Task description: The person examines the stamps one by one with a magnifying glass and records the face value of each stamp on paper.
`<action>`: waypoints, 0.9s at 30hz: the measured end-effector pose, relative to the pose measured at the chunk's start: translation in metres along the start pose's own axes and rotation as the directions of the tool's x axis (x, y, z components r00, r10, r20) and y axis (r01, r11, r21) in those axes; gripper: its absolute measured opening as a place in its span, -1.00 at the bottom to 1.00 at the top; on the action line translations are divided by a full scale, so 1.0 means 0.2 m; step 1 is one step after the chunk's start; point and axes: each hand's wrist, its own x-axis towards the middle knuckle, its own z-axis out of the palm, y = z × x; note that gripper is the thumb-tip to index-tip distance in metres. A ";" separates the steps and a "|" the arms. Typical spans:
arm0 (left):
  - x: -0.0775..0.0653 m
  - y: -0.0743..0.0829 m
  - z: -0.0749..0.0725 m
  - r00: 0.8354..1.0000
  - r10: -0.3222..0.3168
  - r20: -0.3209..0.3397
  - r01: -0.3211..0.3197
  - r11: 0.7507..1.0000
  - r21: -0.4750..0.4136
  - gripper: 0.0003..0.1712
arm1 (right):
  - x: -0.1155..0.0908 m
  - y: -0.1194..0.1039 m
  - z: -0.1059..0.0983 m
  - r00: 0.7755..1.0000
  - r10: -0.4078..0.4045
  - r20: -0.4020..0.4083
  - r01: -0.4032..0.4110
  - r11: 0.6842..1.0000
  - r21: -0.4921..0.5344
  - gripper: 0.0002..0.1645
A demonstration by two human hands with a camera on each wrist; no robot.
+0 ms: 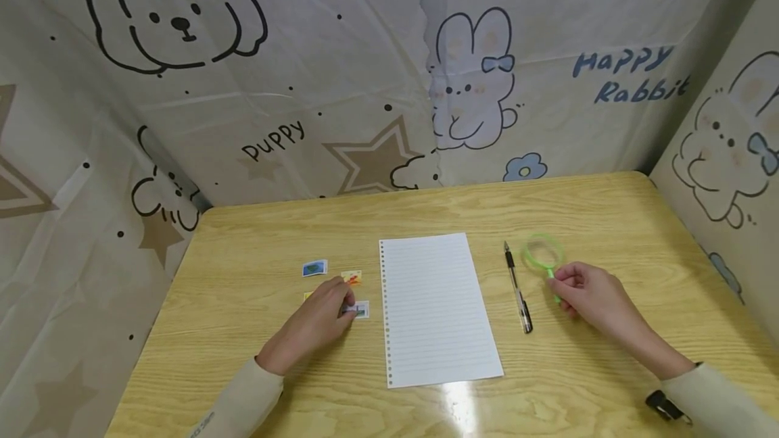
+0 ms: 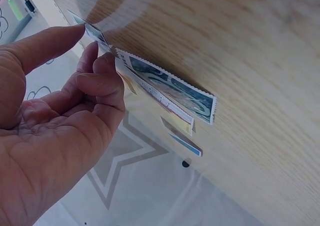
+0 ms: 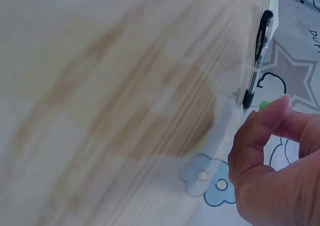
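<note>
My left hand point(image 1: 319, 313) is low over a small group of postage stamps at the left. Its thumb and fingertips pinch the edge of a pale stamp point(image 1: 362, 309), partly hidden by the fingers. Just beyond lies a yellow-and-red stamp point(image 1: 353, 277), and a blue stamp point(image 1: 314, 268) is farther back. Another yellow stamp point(image 1: 308, 296) is mostly covered by the hand. In the left wrist view a dark green-blue stamp point(image 2: 170, 85) lies close to the curled fingers. At the right, my right hand point(image 1: 593, 296) holds a green-rimmed magnifying glass point(image 1: 550, 272) by its handle.
Between the hands lies a lined sheet of paper point(image 1: 438, 309) with punched holes down its left side. A black-capped clear pen point(image 1: 518, 289) is between the paper and the magnifying glass. Printed cloth point(image 1: 365, 53) surrounds the wooden table point(image 1: 255, 255) at the back and sides.
</note>
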 end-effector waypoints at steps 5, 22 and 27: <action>0.00 0.00 0.00 1.000 -0.005 0.003 0.005 1.000 0.002 -0.87 | 0.01 0.03 -0.02 1.000 0.006 0.012 -0.006 1.000 -0.009 -0.61; 0.00 -0.01 0.01 1.000 -0.007 -0.013 0.007 1.000 0.000 -0.86 | 0.04 0.06 -0.06 0.996 0.061 0.069 -0.057 0.997 -0.053 -0.64; 0.00 -0.02 0.01 1.000 0.002 -0.015 -0.003 1.000 -0.005 -0.86 | 0.05 0.07 -0.06 0.996 0.053 0.066 -0.049 0.997 -0.054 -0.65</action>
